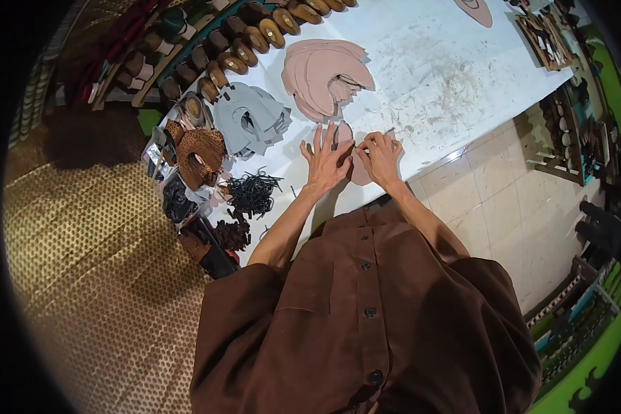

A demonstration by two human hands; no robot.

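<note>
A pinkish-tan sole-shaped piece (359, 174) lies at the table's near edge, partly covered by both hands. My left hand (326, 160) rests over its left side with the fingers spread. Bent and drawn together, the fingers of my right hand (381, 156) are at the piece's right edge. A short, thin dark end shows beside the right fingertips; whatever they grip is too small to make out. Just beyond my hands is a stack of pinkish cut shoe pieces (307, 72). Grey cut pieces (238, 127) are piled to the left.
Several brown shoe lasts (271, 32) line the table's far left edge. Leopard-print pieces (199, 155) and a heap of black strips (250, 191) lie at left. A wooden tray (544, 43) stands at the far right of the white table (435, 83). Shoe racks (562, 138) stand right.
</note>
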